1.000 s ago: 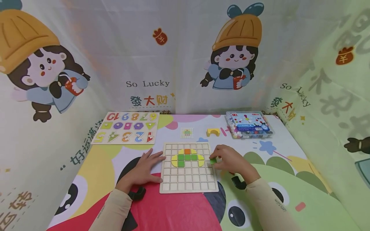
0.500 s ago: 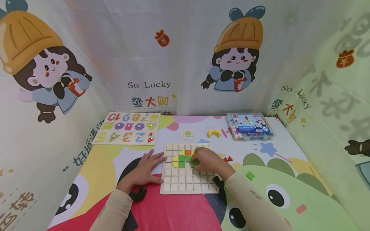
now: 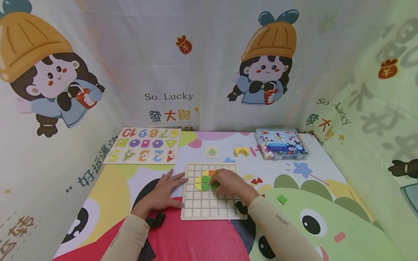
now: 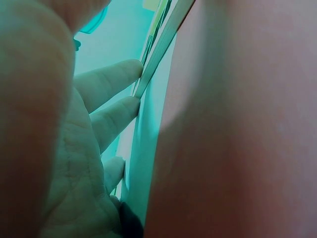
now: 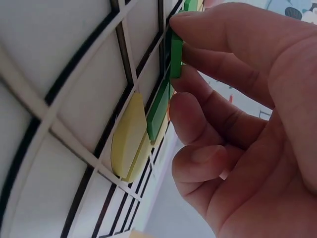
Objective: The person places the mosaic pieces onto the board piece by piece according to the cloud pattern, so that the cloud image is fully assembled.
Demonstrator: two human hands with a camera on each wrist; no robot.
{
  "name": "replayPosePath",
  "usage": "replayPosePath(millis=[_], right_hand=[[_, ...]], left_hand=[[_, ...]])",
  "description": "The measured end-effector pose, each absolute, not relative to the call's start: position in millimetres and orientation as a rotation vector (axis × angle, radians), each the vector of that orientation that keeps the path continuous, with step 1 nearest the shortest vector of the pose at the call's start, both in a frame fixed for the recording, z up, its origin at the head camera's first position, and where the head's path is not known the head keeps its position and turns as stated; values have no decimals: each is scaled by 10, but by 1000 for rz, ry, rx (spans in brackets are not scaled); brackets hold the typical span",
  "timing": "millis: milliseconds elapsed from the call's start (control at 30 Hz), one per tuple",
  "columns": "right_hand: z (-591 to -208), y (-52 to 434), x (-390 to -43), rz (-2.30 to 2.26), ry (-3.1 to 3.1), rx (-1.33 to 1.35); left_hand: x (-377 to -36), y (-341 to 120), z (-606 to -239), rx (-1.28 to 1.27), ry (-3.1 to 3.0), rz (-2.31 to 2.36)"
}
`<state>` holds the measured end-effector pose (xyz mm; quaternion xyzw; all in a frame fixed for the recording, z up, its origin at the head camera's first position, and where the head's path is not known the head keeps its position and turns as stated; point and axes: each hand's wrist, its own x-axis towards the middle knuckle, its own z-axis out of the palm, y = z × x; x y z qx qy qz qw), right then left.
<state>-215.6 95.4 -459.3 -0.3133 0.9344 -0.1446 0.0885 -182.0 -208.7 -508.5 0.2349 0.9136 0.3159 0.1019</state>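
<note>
A wooden grid board [image 3: 209, 204] lies flat on the table, with yellow rounded, green square and orange tiles in its upper half. My left hand [image 3: 160, 191] rests along the board's left edge, fingers spread; the left wrist view shows fingertips [image 4: 132, 68] at the board's side. Over the middle of the grid, my right hand [image 3: 230, 183] pinches a green square tile [image 5: 177, 55] between thumb and fingers, close against a cell. Another green tile [image 5: 158, 111] and a yellow tile [image 5: 130, 134] sit in cells beside it. The right hand hides part of the pattern in the head view.
Right of the board lie red triangles [image 3: 257, 181] and a loose green tile [image 3: 282, 199]. Behind it are a small pattern card [image 3: 212, 152] and a yellow arch block [image 3: 241, 152]. A number puzzle [image 3: 134, 152] stands back left, a clear plastic box [image 3: 282, 145] back right.
My right hand has carried the green tile leftward from the board's right edge to the middle of the grid. The loose green tile has come into view. My left hand stays put.
</note>
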Motion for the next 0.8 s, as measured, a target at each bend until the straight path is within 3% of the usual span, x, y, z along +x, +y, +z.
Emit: replayPosePath(millis=[800], right_hand=[[-4680,980,-2116,-719,2742,-832]], left_hand=[[-1825,-2073,-5106,688,2709,906]])
